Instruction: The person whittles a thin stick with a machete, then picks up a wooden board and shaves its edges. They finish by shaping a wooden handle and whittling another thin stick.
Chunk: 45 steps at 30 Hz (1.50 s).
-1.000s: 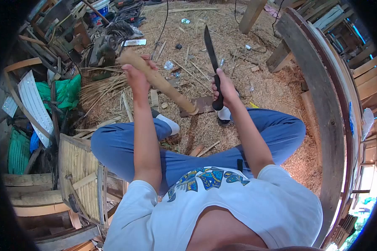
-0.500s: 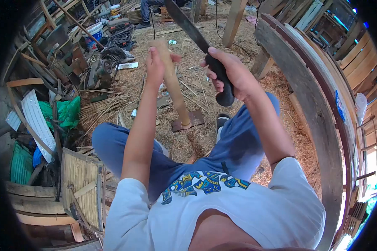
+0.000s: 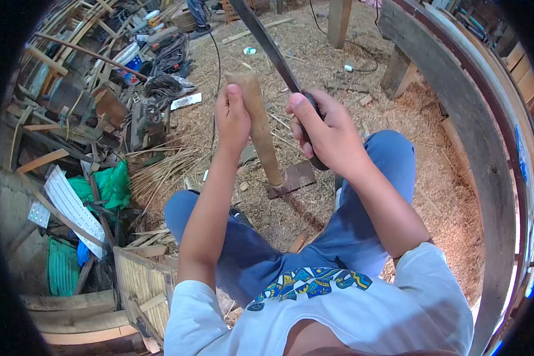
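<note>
Looking down, we see the stick (image 3: 260, 127) standing almost upright in front of the seated person. Its foot is planted on a small flat board (image 3: 295, 177) and its top leans slightly away. The left hand (image 3: 231, 115) is wrapped round the upper part, thumb laid along the wood. The right hand (image 3: 329, 133) is closed on the dark handle of a knife (image 3: 268, 43), whose long blade slants up and away past the stick's top. We cannot tell whether the edge touches the wood.

We judge this to be a chopping or paring step, with the blade poised and the stick steadied for it. The next stroke calls for the edge to land on the stick's top or flank, well clear of the left thumb, with the foot kept firm on the board.

The board lies on a floor (image 3: 445, 178) thick with shavings and sawdust, between the knees of the blue trousers (image 3: 377, 172). A heavy curved beam (image 3: 486, 136) sweeps round on the right. To the left lie a sheaf of thin strips (image 3: 160, 175), a green bag (image 3: 110, 184), a woven panel (image 3: 141, 285) and a jumble of timber and tools. Another person's legs (image 3: 196, 10) show at the top edge.
</note>
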{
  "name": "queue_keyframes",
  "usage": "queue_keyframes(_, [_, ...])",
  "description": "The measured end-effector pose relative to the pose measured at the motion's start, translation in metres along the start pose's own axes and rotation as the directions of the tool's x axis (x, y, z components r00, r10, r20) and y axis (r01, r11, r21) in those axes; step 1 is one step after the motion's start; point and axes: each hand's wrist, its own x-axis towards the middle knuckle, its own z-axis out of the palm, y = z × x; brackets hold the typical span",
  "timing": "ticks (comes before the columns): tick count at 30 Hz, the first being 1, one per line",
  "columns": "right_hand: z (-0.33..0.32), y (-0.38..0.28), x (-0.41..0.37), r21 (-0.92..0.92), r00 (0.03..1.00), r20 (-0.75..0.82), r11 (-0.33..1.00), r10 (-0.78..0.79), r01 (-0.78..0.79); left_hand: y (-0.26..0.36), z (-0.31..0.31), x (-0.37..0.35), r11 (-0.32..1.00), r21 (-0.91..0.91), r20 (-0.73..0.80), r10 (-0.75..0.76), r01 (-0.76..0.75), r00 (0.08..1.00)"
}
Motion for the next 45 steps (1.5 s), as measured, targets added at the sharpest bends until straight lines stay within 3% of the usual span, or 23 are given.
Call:
queue_keyframes(6, [0.002,-0.010,0.003,-0.019,1.000,0.021,1.000,-0.010,0.010,0.017,0.027,0.006,0.988,-0.157,-0.013,-0.001,-0.001,1.000])
queue_keyframes(12, [-0.003,-0.010,0.011,-0.088,1.000,0.006,0.996,0.018,-0.017,0.006,0.038,0.017,0.993,-0.114,-0.140,0.014,-0.031,0.990])
queue_keyframes(20, [-0.007,0.004,0.019,-0.164,0.998,-0.061,0.986,-0.022,0.011,-0.001,0.050,0.017,0.995,-0.070,-0.050,0.070,-0.074,0.996])
queue_keyframes(24, [-0.007,0.000,0.018,-0.093,0.998,-0.060,0.995,0.034,-0.040,-0.007,0.051,0.017,0.990,-0.027,-0.032,0.135,-0.136,0.990])
queue_keyframes(33, [-0.007,0.000,0.022,-0.073,0.996,-0.066,0.996,0.052,-0.056,0.000,0.052,0.016,0.990,-0.108,-0.011,0.087,-0.087,0.996])
queue_keyframes(45, [-0.005,0.010,0.026,-0.154,0.994,-0.104,0.987,0.033,-0.049,0.003,0.046,0.016,0.995,-0.051,0.025,0.092,-0.090,0.995])
